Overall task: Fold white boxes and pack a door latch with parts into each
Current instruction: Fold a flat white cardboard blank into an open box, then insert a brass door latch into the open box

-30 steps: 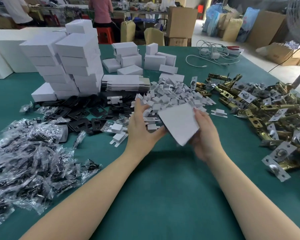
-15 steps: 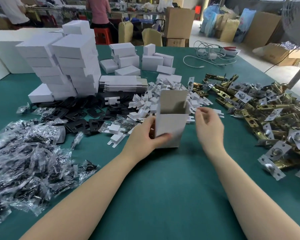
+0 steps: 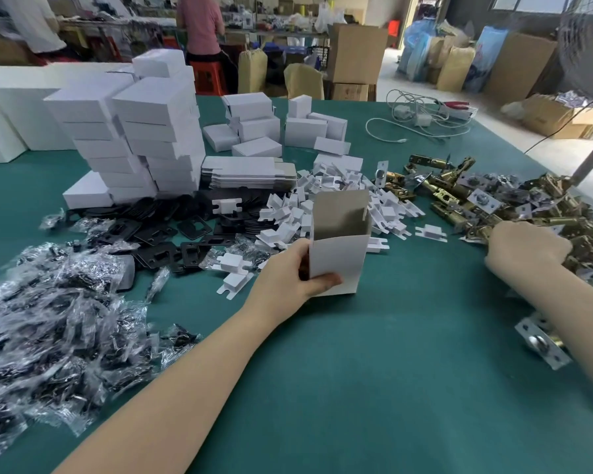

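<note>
Green table point(image 3: 374, 371); left hand point(image 3: 285, 275) fingers around one box point(image 3: 336, 261); right hand point(image 3: 524, 248) fingers unclear

We find the open box point(image 3: 336, 265) upright mid-table point(image 3: 356, 371), bagged parts point(image 3: 48, 319) left, latches point(image 3: 528, 206) right, inserts point(image 3: 322, 206) behind it, and stacked boxes point(image 3: 141, 138) at far left.

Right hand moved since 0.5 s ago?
Yes. The right hand has gone right, away from the open white box, onto the brass latch pile.
</note>
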The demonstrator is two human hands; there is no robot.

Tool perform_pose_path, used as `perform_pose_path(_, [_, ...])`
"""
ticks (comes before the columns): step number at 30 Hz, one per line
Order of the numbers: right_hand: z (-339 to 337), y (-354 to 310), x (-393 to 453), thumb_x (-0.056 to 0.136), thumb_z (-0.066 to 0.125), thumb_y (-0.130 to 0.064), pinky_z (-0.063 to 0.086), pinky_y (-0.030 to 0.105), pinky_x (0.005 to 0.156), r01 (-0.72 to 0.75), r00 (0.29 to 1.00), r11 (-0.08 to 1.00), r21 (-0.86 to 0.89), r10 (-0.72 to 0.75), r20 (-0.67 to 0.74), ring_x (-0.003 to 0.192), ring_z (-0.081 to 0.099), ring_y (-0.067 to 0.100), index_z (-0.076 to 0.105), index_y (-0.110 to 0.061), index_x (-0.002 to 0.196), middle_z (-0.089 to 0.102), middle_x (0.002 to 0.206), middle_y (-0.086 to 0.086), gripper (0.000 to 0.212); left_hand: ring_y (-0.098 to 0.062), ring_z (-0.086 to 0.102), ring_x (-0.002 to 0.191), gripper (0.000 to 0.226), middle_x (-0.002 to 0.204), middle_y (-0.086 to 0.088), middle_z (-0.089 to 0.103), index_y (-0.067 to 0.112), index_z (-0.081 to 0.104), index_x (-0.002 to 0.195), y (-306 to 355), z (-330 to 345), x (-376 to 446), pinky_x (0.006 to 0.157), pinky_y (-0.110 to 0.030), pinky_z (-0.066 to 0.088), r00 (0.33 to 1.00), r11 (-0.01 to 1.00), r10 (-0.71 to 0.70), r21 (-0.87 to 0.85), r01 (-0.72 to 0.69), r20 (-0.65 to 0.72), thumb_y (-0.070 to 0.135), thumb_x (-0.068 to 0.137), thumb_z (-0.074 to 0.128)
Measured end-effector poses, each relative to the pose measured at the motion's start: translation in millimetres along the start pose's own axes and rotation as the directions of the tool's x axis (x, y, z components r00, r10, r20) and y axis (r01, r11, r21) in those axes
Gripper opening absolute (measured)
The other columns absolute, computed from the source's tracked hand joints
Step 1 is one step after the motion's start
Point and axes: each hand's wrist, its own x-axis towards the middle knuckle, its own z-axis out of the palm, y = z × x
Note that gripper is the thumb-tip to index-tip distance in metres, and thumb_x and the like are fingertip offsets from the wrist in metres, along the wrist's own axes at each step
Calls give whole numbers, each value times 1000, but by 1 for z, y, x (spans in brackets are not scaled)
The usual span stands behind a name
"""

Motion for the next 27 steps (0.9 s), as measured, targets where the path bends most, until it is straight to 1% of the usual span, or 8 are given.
perform_pose_path(3, [5,4,-3,83,62,-5,35,29,68,-21,1000,999,-31,21,-3,72,53,23,59,-9,76,60,74,4,9,3,65,89,44,96,27,68,65,50,100,2,0,0,84,-29,55,1000,1000,-14,-9,14,-10,48,68,76])
perform_pose_path(6, [11,10,1,86,66,-15,37,29,64,12,999,998,61,-9,-51,72,57,25,56,-9,74,60,72,6,17,7,64,86,48,96,36,64,75,45,96,3,-1,0,80,-21,54,1000,1000,-3,2,3,-2,50,68,74])
perform_pose_path(10, [7,13,6,88,67,-23,36,30,57,29,985,966,256,16,-170,62,51,24,50,-3,98,56,68,11,29,9,63,87,49,97,38,63,74,45,97,2,-1,0,80,-19,52,1000,1000,6,-22,-6,-7,47,71,76])
perform_pose_path(15, [1,13,11,86,65,-26,40,31,58,192,938,878,439,-33,-345,67,52,28,55,-11,98,58,75,8,21,9,64,88,45,96,37,64,69,47,99,2,0,-1,78,-15,52,1000,999,12,-43,-13,-8,50,67,73])
perform_pose_path(18, [3,12,13,91,62,-27,43,32,57,302,884,877,373,-112,-453,69,54,29,59,-12,110,59,78,6,24,4,67,86,43,97,31,66,60,49,102,2,0,-1,74,-12,52,1000,995,21,-96,-22,-13,47,69,72])
perform_pose_path(22, [-4,13,15,94,62,-37,48,34,58,364,827,908,208,-212,-521,76,64,34,65,-12,107,68,89,13,29,-12,69,91,43,102,11,70,51,54,108,1,0,1,80,-24,56,997,968,45,-243,-57,-58,38,73,74])
perform_pose_path(25, [-31,13,11,90,66,-42,56,42,65,429,851,807,406,-210,-481,82,63,33,68,-17,102,69,95,11,28,-16,68,95,38,101,11,70,49,58,108,1,-2,1,82,-27,57,996,953,60,-293,-78,-70,38,75,74])
perform_pose_path(27, [-58,14,2,86,70,-43,52,33,63,528,831,677,512,-289,-475,74,62,21,68,-22,95,67,83,-1,23,-13,68,96,34,102,12,72,50,61,105,0,-3,3,80,-23,55,995,951,68,-298,-87,-71,37,77,74])
